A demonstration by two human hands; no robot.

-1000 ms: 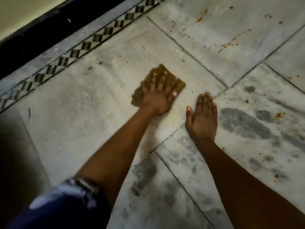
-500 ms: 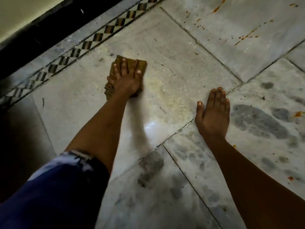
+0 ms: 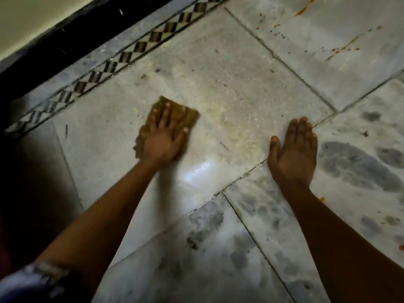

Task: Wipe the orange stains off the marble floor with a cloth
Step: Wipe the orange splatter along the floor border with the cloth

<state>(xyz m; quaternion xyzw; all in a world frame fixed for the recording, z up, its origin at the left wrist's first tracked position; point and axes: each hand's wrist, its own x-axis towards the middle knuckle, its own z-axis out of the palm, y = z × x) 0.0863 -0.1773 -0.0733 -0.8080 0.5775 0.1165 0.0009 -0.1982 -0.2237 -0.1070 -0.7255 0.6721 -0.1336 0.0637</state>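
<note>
A brown-orange cloth [image 3: 190, 116] lies flat on the pale marble floor [image 3: 236, 79], left of centre. My left hand [image 3: 163, 139] presses down on it with fingers spread, and its edges are motion-blurred. My right hand [image 3: 293, 154] rests flat on the floor to the right, palm down, holding nothing, across a tile joint. Orange streaks and drops [image 3: 341, 50] mark the far right tile, with another streak [image 3: 304, 10] at the top edge. The tile around the cloth looks wet with a faint yellowish smear [image 3: 225, 114].
A black-and-white patterned border strip [image 3: 140, 45] runs diagonally at the upper left, with a dark skirting and wall behind it. Grey-veined tiles [image 3: 354, 160] lie at the right and near me. Small orange spots sit by my right forearm [image 3: 322, 199] and at the right edge [image 3: 401, 247].
My left hand swept the cloth left across the tile, then drew it back toward me. My right hand stayed planted on the floor.
</note>
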